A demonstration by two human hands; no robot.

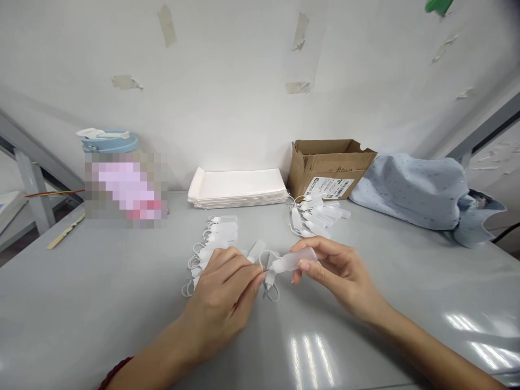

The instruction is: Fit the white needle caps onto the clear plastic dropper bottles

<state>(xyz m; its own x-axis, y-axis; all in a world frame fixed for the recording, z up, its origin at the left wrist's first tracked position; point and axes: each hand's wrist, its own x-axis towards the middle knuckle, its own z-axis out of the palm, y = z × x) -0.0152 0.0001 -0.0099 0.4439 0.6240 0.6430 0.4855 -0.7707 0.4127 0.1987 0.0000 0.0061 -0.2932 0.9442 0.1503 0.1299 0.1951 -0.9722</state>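
Between thumb and fingers, my right hand (341,273) holds a small translucent white bottle (293,260), its narrow tip pointing left. A thin white cord loops at that tip. My left hand (227,290) pinches at the tip and cord; the exact piece between its fingertips is too small to tell. Just beneath the held bottle lie a few more white pieces with a cord loop (271,292). A column of similar corded bottles (221,227) lies beyond and left of my left hand, partly hidden by it. Another pile of them (320,214) rests near the box.
On the grey table (122,303), a stack of white envelopes (239,187) lies by the wall. An open cardboard box (329,168) stands right of it, beside a light blue cloth (410,189). A blue-lidded container (109,142), partly pixelated, and a wooden stick (66,232) are at left.
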